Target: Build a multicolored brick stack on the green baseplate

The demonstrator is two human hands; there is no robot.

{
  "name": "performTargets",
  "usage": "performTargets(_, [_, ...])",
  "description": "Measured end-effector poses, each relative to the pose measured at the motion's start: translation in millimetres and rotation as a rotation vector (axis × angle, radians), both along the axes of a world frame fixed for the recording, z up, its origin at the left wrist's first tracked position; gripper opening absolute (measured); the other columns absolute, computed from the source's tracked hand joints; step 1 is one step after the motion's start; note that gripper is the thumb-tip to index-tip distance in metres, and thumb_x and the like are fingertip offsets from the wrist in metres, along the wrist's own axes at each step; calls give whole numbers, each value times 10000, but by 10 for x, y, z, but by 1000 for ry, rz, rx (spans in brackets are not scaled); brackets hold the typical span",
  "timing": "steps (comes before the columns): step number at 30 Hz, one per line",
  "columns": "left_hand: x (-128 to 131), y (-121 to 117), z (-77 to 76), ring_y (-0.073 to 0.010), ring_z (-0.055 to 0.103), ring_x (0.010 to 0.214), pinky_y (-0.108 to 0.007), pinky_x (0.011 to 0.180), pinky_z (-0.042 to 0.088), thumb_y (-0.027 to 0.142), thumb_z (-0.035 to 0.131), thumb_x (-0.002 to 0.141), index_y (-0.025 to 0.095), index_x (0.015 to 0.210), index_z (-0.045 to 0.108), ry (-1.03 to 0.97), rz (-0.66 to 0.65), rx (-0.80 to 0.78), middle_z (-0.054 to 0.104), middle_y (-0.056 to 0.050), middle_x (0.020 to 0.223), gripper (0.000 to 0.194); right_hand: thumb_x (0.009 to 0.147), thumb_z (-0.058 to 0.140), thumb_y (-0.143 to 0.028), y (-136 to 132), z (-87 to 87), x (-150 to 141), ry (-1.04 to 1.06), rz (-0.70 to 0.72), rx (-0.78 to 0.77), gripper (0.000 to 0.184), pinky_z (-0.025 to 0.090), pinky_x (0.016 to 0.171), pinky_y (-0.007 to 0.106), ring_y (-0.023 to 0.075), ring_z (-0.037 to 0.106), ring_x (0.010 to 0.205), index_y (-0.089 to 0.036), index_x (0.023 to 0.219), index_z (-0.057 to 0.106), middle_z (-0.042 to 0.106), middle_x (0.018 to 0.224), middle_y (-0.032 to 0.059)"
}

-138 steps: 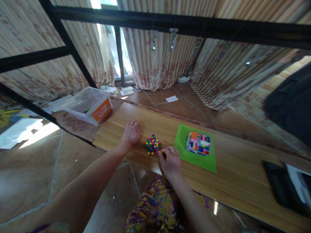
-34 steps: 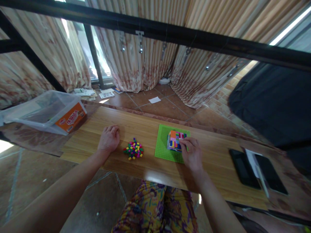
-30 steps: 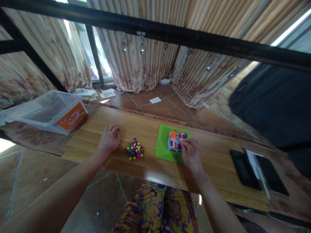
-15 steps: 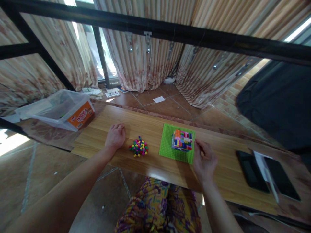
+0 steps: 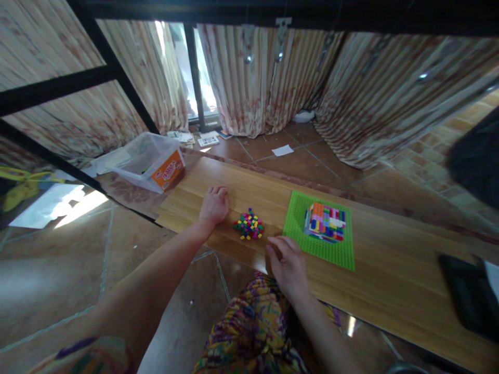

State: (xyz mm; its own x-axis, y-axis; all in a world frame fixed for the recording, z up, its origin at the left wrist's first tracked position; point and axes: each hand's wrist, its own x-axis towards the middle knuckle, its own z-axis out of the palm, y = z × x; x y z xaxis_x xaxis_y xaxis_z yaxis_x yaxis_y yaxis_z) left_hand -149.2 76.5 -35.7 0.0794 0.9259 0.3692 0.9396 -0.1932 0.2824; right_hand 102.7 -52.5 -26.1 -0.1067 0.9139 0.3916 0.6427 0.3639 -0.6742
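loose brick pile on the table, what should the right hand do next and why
Probably ease the right hand slightly left and pinch one piece from the loose brick pile: the hand is close beside the pile, no piece shows in its grasp, and the built block sits on the green baseplate to its right.

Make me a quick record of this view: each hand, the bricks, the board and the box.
Left hand: curled, on the table, left of the loose bricks
Right hand: near the loose bricks; whether it holds anything is unclear
Loose bricks: small pile, several colors
Green board: flat on the table
Brick block: multicolored, on the green board
Box: clear plastic, orange label, beside the table's left end
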Motion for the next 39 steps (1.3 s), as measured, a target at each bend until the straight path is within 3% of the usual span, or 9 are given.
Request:
performTargets(9, [-10, -1, -26, -271, 555, 1057, -433, 983, 436, 131, 426, 869, 137, 1025, 634, -9, 1, 9, 653, -135, 1095, 260, 888, 600, -281, 213, -129, -246, -193, -65, 35, 124, 450, 776, 373, 248, 555, 890, -220, 948, 690, 638, 895, 80])
performTargets(15, [1, -6, -2, -266, 566, 1036, -421, 981, 443, 135, 426, 869, 137, 997, 631, 16, 4, 12, 657, -133, 1061, 242, 900, 560, -236, 208, -105, -249, -201, -75, 28, 128, 436, 756, 356, 234, 547, 845, -216, 859, 680, 639, 863, 72])
performTargets(23, [-15, 0, -4, -268, 565, 1043, -417, 990, 440, 150, 416, 870, 126, 1021, 636, 20, 4, 20, 653, -141, 1091, 267, 858, 534, -229, 51, -35, 69, -53, -129, -110, 117, 449, 657, 300, 188, 610, 726, -214, 833, 648, 667, 796, 32])
performTargets(33, [-31, 10, -16, -270, 576, 1031, -433, 968, 448, 163, 409, 868, 141, 1016, 632, 30, -7, 49, 663, -141, 1063, 268, 871, 526, -247, 3, 84, 300, 96, -124, -111, 219, 524, 708, 280, 172, 679, 779, -215, 949, 729, 726, 883, 44])
performTargets(39, [-72, 55, -70, -272, 585, 1018, -430, 951, 455, 184, 401, 870, 136, 991, 627, 40, -24, 109, 666, -148, 1054, 261, 865, 590, -361, 107, 291, 838, 146, -337, -31, 214, 542, 731, 301, 199, 706, 826, -226, 918, 748, 756, 946, 54])
